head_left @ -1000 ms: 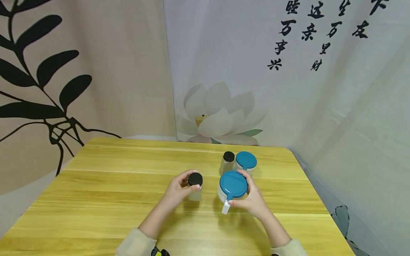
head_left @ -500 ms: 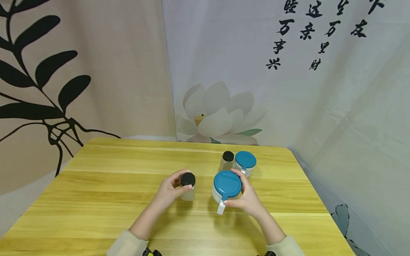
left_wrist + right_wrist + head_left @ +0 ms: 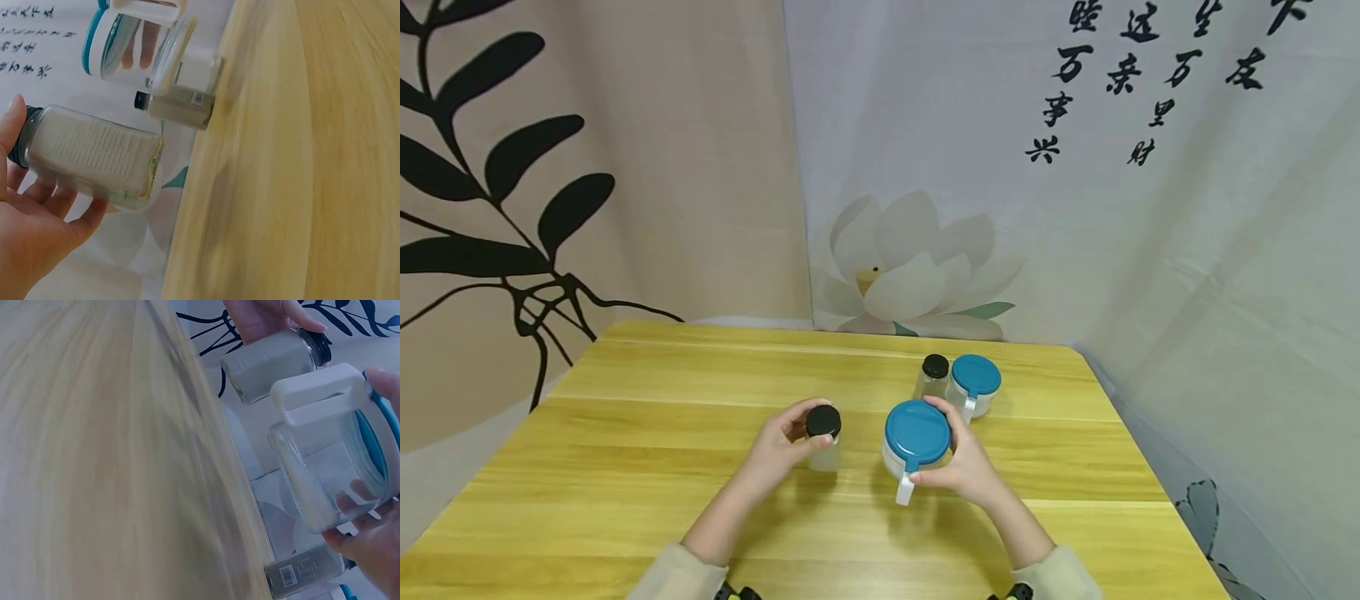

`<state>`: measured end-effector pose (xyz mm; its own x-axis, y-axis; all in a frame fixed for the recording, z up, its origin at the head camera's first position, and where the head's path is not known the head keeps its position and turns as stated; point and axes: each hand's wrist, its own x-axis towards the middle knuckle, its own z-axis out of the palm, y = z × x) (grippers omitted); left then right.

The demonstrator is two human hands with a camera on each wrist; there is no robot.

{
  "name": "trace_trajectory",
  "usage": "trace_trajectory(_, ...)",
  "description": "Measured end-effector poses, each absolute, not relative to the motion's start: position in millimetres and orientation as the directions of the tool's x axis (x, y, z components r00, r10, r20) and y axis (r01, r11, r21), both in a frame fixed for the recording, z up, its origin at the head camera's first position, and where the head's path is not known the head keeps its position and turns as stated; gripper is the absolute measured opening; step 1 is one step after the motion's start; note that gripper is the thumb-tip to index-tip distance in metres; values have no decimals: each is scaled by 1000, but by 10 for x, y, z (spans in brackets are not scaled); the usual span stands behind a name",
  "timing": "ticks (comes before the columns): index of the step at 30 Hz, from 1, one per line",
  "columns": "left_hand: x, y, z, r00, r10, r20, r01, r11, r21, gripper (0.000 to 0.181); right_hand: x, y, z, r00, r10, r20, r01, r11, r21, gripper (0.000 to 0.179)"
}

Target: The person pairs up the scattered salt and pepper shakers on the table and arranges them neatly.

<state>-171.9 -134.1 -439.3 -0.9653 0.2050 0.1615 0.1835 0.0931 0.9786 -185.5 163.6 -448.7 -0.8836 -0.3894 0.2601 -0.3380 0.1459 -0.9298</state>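
My left hand (image 3: 778, 443) grips a glass bottle with a black cap (image 3: 823, 422), which shows as a ribbed, squarish bottle (image 3: 94, 153) of pale content in the left wrist view. To its right, my right hand (image 3: 964, 463) holds a clear glass jar (image 3: 322, 462) by its upper part; it has a blue lid (image 3: 917, 433) and a white handle (image 3: 905, 488). Both containers hang above the table, apart from each other, and cast shadows on it. The thumb lies near the jar's handle, and some fingers are hidden behind the glass.
Behind the right hand, a second black-capped bottle (image 3: 934, 375) stands on the wooden table (image 3: 662, 433) beside a second blue-lidded jar (image 3: 976, 379), also with a white handle. Printed cloth (image 3: 910, 167) hangs beyond the table's far edge.
Both hands have moved left with the bottle and the jar in them. The gap between the right-hand jar and the rear jar has widened. The two rear containers have stayed put.
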Motion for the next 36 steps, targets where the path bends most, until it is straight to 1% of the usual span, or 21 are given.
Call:
trace_trajectory(10,-1673,-1485,-4383,-956,215,198,222,94,970,46,-1859,1531,-4518,-870,-426,250,-331,128,-935,97)
trace_trajectory(12,-1662,-1518,-4393,-956,214,203,229,101,968,46,-1822,1485,-4437,-871,-431,236,-320,132,-938,98)
trace_trajectory(17,-1649,-1604,-4421,-946,229,228,259,112,959,45,-1830,1406,-4418,-865,-446,230,-319,133,-938,98)
trace_trajectory(19,-1646,-1634,-4427,-943,236,234,265,110,958,45,-1876,1391,-4496,-856,-459,238,-328,127,-936,98)
trace_trajectory(25,-1633,-1694,-4443,-945,229,235,268,126,955,45,-1903,1317,-4514,-841,-483,245,-347,132,-928,99)
trace_trajectory(29,-1626,-1714,-4458,-941,234,243,280,141,949,45,-1851,1251,-4404,-835,-493,246,-337,105,-936,97)
trace_trajectory(36,-1630,-1756,-4510,-933,241,267,306,143,941,45,-1768,1167,-4302,-826,-508,242,-341,109,-934,96)
